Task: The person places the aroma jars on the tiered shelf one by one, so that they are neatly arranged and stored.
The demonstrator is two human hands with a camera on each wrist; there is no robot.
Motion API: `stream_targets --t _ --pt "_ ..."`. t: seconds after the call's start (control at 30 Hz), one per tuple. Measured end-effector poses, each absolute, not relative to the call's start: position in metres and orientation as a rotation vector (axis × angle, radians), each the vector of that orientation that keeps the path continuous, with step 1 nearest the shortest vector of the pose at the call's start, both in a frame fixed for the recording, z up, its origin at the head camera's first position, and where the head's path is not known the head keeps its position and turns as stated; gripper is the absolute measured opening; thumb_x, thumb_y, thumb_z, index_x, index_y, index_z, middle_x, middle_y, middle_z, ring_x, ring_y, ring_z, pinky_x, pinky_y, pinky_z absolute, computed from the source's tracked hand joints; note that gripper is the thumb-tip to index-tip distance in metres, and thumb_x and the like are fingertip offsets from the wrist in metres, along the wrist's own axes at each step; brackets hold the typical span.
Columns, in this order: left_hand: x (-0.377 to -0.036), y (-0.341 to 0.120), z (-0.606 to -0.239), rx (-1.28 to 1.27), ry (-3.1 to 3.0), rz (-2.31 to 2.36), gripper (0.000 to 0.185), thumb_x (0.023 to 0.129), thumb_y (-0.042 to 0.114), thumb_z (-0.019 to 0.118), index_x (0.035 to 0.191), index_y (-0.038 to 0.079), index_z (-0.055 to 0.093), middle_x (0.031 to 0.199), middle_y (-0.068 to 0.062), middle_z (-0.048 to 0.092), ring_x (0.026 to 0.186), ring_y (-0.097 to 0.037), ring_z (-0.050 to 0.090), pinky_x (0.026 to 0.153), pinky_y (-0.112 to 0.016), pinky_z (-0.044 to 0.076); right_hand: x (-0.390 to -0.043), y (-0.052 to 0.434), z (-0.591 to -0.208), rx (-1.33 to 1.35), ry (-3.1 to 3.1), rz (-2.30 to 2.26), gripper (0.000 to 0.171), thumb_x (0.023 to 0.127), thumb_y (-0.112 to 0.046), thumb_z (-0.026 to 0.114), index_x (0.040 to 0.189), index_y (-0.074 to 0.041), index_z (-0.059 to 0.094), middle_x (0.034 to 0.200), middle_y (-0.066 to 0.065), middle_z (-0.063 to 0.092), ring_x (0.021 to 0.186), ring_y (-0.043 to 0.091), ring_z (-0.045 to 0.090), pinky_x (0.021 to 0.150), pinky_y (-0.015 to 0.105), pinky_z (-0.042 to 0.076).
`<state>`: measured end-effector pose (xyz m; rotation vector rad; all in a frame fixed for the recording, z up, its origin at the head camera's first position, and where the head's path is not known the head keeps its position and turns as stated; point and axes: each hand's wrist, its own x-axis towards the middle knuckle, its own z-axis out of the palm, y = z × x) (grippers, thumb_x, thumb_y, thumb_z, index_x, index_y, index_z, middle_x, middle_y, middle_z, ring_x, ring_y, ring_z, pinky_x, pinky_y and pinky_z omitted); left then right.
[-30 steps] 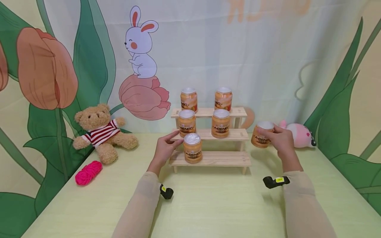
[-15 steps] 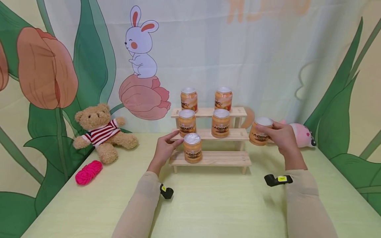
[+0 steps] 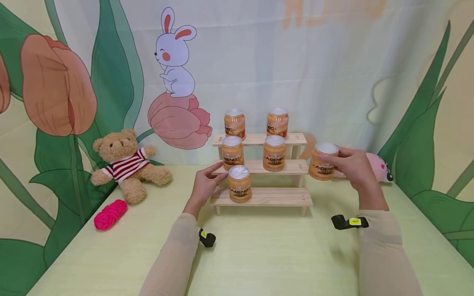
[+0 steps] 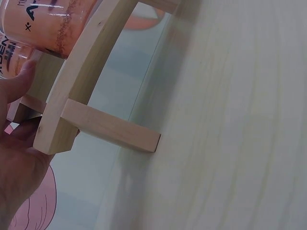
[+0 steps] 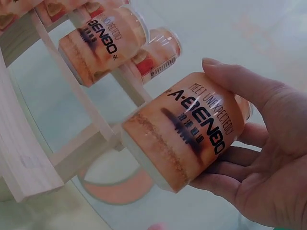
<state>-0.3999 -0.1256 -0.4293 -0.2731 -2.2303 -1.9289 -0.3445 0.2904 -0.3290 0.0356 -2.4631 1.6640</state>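
Note:
My right hand (image 3: pixel 352 164) grips an orange jar (image 3: pixel 322 162) with a silver lid, off the right end of the stepped wooden display stand (image 3: pixel 277 197). The right wrist view shows thumb and fingers wrapped round this labelled jar (image 5: pixel 184 132), held clear of the shelves. At the stand's left end, my left hand (image 3: pixel 205 187) holds the woodwork, its thumb (image 4: pixel 21 81) above the bottom shelf and its fingers partly hidden behind the shelf end. Close to that thumb stands a jar (image 3: pixel 240 185) on the bottom shelf. Two jars stand on the middle shelf (image 3: pixel 253 167) and two on the top shelf (image 3: pixel 255 139).
A teddy bear (image 3: pixel 126 164) in a striped shirt sits at the left, behind a bundle of pink yarn (image 3: pixel 110 214). Behind my right hand lies a pink plush toy (image 3: pixel 378 166). A printed curtain (image 3: pixel 333 74) hangs behind the pale table (image 3: pixel 274 255).
My right hand has carried its jar slightly left and up, closer to the stand's right end. The left hand and the other jars have stayed put.

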Motion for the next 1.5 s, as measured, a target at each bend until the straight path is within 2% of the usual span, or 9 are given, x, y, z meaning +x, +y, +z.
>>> stream_targets --t 0.17,0.4,0.67,0.97,1.3,1.5 --pt "-0.399 -0.126 -0.428 -0.273 -2.231 -1.938 0.048 0.092 0.018 0.075 0.138 0.018 0.063 0.124 -0.011 0.068 0.105 -0.021 0.069 0.092 -0.037 0.054 -0.342 0.282 -0.326 0.122 -2.494 1.623 0.072 0.084 -0.047 0.079 0.140 -0.006 0.059 0.126 0.009 0.064 0.114 0.020 0.056 0.094 0.038 0.048" --pt "-0.400 -0.126 -0.429 -0.281 -2.220 -1.951 0.049 0.092 0.017 0.074 0.139 0.017 0.062 0.126 -0.015 0.067 0.105 -0.023 0.069 0.092 -0.037 0.054 -0.341 0.274 -0.324 0.212 -2.502 1.607 0.067 0.084 -0.042 0.081 0.135 -0.002 0.063 0.115 0.004 0.069 0.106 0.015 0.061 0.092 0.040 0.052" --pt "-0.400 -0.126 -0.429 -0.298 -2.208 -1.951 0.048 0.092 0.015 0.074 0.139 0.016 0.062 0.127 -0.014 0.066 0.104 -0.022 0.069 0.091 -0.035 0.054 -0.341 0.266 -0.323 0.315 -2.475 1.713 0.060 0.086 -0.030 0.082 0.129 0.007 0.063 0.100 -0.008 0.072 0.099 0.007 0.064 0.082 0.023 0.054" --pt "-0.399 -0.127 -0.429 -0.311 -2.208 -1.956 0.048 0.092 0.016 0.074 0.139 0.016 0.062 0.128 -0.013 0.066 0.105 -0.022 0.069 0.092 -0.035 0.054 -0.344 0.252 -0.328 0.382 -2.572 1.726 0.054 0.084 -0.028 0.083 0.125 0.004 0.068 0.104 -0.003 0.073 0.101 0.015 0.063 0.087 0.033 0.053" --pt "-0.399 -0.126 -0.429 -0.303 -2.222 -1.945 0.048 0.093 0.017 0.074 0.139 0.017 0.062 0.123 -0.011 0.068 0.105 -0.023 0.069 0.093 -0.036 0.054 -0.349 0.235 -0.339 0.466 -2.581 1.770 0.048 0.082 -0.024 0.085 0.119 0.003 0.071 0.102 0.003 0.074 0.098 0.017 0.066 0.084 0.033 0.055" --pt "-0.398 -0.126 -0.428 -0.293 -2.228 -1.941 0.048 0.093 0.018 0.074 0.139 0.018 0.062 0.119 -0.009 0.070 0.104 -0.022 0.069 0.092 -0.035 0.054 -0.351 0.226 -0.343 0.543 -2.599 1.790 0.049 0.082 -0.022 0.085 0.123 0.000 0.070 0.105 0.006 0.074 0.098 0.019 0.067 0.083 0.034 0.056"
